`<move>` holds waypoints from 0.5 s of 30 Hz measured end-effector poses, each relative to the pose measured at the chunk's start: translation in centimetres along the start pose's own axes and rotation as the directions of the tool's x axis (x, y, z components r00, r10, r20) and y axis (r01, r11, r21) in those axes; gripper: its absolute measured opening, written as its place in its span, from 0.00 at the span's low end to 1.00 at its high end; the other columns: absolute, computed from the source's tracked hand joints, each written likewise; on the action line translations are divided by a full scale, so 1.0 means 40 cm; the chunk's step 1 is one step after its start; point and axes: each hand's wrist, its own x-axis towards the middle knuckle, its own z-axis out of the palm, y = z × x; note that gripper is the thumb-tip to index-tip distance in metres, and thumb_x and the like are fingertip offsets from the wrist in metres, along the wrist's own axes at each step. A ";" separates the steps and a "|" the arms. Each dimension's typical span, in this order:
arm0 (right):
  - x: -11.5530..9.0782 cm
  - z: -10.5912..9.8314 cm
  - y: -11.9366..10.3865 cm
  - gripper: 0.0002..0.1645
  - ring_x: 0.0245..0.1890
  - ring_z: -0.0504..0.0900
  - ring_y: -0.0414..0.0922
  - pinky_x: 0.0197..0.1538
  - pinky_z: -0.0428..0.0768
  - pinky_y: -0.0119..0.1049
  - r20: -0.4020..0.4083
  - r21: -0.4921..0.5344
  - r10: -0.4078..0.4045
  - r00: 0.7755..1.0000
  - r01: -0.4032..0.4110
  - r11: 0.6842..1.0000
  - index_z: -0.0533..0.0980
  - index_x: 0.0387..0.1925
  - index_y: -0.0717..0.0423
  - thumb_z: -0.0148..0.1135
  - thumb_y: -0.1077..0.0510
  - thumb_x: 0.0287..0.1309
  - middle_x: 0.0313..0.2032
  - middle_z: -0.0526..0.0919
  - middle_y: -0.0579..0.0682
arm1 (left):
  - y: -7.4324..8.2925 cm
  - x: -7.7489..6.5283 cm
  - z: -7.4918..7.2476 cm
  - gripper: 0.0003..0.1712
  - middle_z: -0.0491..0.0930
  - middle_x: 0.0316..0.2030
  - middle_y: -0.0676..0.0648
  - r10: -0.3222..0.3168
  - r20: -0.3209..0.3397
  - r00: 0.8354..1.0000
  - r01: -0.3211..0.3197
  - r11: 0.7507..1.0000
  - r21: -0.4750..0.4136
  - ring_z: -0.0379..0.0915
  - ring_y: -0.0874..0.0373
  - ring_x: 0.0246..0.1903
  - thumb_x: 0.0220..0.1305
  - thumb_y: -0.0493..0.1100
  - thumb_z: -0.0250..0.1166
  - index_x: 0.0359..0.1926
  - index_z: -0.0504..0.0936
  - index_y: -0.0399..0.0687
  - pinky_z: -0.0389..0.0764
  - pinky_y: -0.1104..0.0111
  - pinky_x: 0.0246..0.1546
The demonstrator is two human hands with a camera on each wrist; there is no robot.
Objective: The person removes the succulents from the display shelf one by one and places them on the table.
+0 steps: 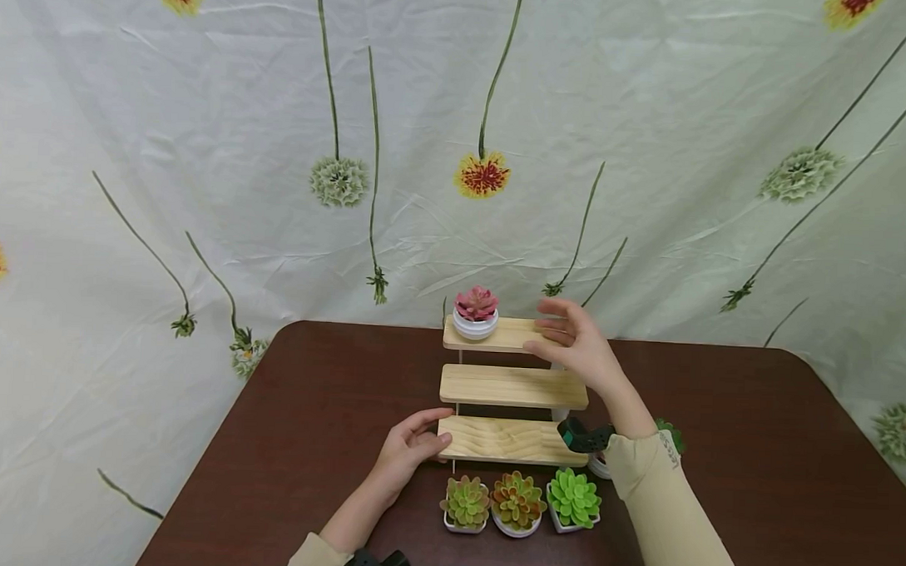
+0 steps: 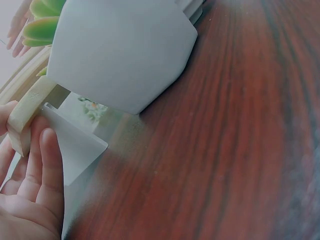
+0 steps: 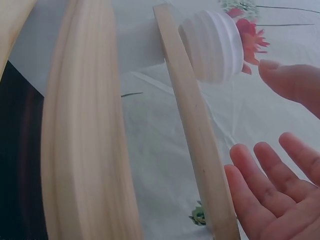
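A three-tier display stand (image 1: 513, 387) with pale wooden shelves stands on the table. My left hand (image 1: 408, 448) grips the left end of its lowest shelf; in the left wrist view the thumb and fingers lie on either side of the board end (image 2: 26, 112). On the left of the top shelf (image 1: 514, 336) sits a pink succulent (image 1: 476, 305) in a round white ridged pot (image 3: 212, 47). My right hand (image 1: 576, 346) is by the right end of that shelf, fingers spread and holding nothing. In the right wrist view its thumb appears near the pink succulent.
In front of the stand are a reddish-green succulent (image 1: 465, 502), an orange-brown one (image 1: 519, 500) and a bright green one (image 1: 574, 497), all in white pots. Another green plant (image 1: 669, 435) is partly hidden behind the right forearm. A flower-print cloth (image 1: 429, 107) hangs behind the table (image 1: 329, 395).
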 end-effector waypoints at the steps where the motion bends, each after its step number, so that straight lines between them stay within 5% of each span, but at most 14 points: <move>1: 0.003 0.004 0.001 0.42 0.58 0.70 0.56 0.59 0.70 0.49 0.001 0.007 -0.004 1.000 0.004 1.000 0.61 0.66 0.56 0.70 0.57 0.52 0.62 0.66 0.58 | 0.000 0.000 0.000 0.24 0.69 0.57 0.32 0.001 0.001 1.000 -0.001 1.000 -0.001 0.77 0.63 0.31 0.63 0.31 0.60 0.59 0.70 0.29 0.80 0.67 0.35; 11: 0.032 0.052 0.012 0.44 0.59 0.69 0.56 0.60 0.69 0.46 0.004 0.036 -0.018 1.000 0.017 0.999 0.60 0.65 0.56 0.71 0.50 0.51 0.62 0.66 0.58 | 0.002 0.000 0.001 0.24 0.69 0.58 0.32 -0.010 -0.010 1.000 0.010 1.000 0.001 0.77 0.63 0.32 0.63 0.31 0.60 0.59 0.70 0.28 0.80 0.68 0.35; 15: 0.045 0.074 0.000 0.43 0.60 0.68 0.55 0.61 0.67 0.45 0.018 0.086 0.002 1.000 -0.003 0.996 0.61 0.65 0.58 0.71 0.56 0.50 0.61 0.66 0.59 | 0.003 -0.002 0.002 0.24 0.68 0.59 0.32 -0.005 -0.003 1.000 0.005 1.000 0.003 0.77 0.63 0.32 0.63 0.31 0.60 0.59 0.69 0.28 0.80 0.68 0.35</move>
